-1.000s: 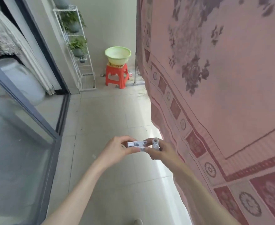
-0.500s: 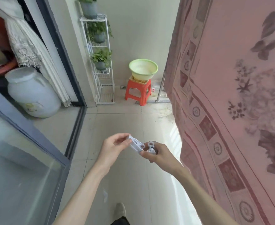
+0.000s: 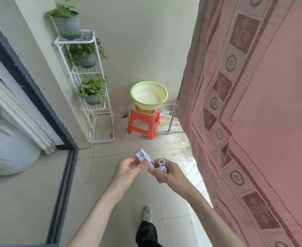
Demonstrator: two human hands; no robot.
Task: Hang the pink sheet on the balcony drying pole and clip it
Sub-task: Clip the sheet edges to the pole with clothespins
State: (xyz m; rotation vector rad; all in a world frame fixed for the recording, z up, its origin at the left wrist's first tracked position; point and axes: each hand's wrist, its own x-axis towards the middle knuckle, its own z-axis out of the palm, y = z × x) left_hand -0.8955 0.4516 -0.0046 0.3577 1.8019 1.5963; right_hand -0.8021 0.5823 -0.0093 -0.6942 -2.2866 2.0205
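The pink patterned sheet [image 3: 264, 107] hangs down the right side of the view, reaching almost to the floor; the pole that carries it is out of sight above. In front of me, my left hand [image 3: 129, 170] pinches a white plastic clothes clip [image 3: 144, 157] that points up and to the left. My right hand [image 3: 168, 172] holds other white clips [image 3: 161, 165] between thumb and fingers. The two hands touch at the clips, left of the sheet.
A green basin [image 3: 149, 94] sits on an orange stool [image 3: 143, 123] at the far wall. A white wire rack [image 3: 93, 97] with potted plants stands left of it. A dark sliding-door frame [image 3: 64, 175] runs along the left. A metal stand leg [image 3: 172, 120] rises behind the sheet's edge.
The view has swung left and down, so the sheet fills less of it and the far wall shows more. The left hand's clip has tilted from level to pointing up-left.
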